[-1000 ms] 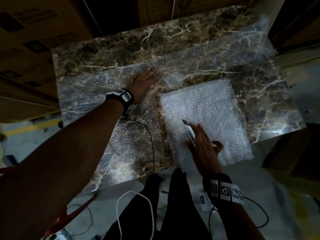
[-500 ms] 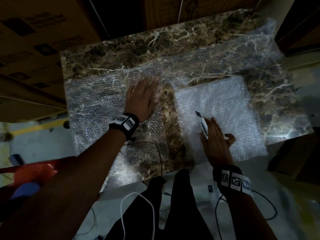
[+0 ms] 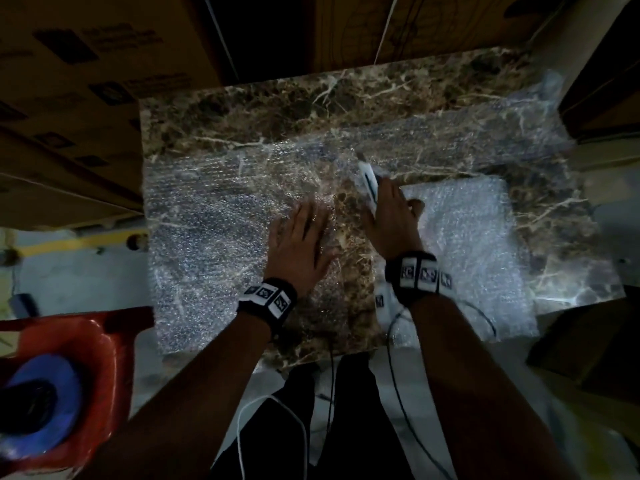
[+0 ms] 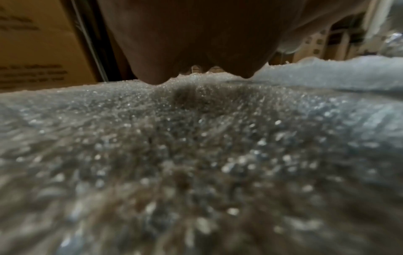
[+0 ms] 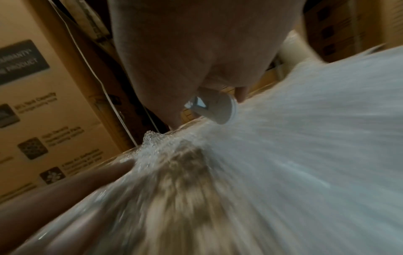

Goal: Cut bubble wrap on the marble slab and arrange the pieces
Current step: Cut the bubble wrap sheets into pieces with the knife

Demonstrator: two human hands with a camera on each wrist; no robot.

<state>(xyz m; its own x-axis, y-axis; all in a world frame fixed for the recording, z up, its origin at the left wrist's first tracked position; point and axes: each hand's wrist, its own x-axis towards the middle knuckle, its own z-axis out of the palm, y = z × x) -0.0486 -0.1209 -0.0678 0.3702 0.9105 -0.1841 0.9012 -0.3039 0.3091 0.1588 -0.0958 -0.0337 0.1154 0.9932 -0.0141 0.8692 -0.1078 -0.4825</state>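
Bubble wrap (image 3: 221,220) lies spread flat on the brown marble slab (image 3: 263,109). It is a big clear sheet, and it covers the left and middle of the slab and runs on along the far side to the right. You can see the white lines in the stone through it.

A stack of cut pieces (image 3: 474,244) lies on the right part of the slab, near the front edge. It looks white and thick, and its near corner hangs a little over the edge.

The left hand (image 3: 301,244) lies flat on the big sheet, near the middle of the slab. Its fingers are straight and spread, and they press the wrap down. In the left wrist view the palm (image 4: 196,34) sits low over the bumpy wrap (image 4: 196,155).

The right hand (image 3: 391,220) is just beside the left one, at the left edge of the white stack. Its fingers are curled round a white cutter (image 3: 367,178). The cutter points away from the person, and its tip sits on the clear sheet. The right wrist view is blurry, but the back end of the cutter (image 5: 216,108) seems to peek out under the hand.

Cardboard boxes (image 3: 86,81) stand behind the slab. A red stool (image 3: 104,344) with a blue thing (image 3: 45,403) on it sits at the lower left.
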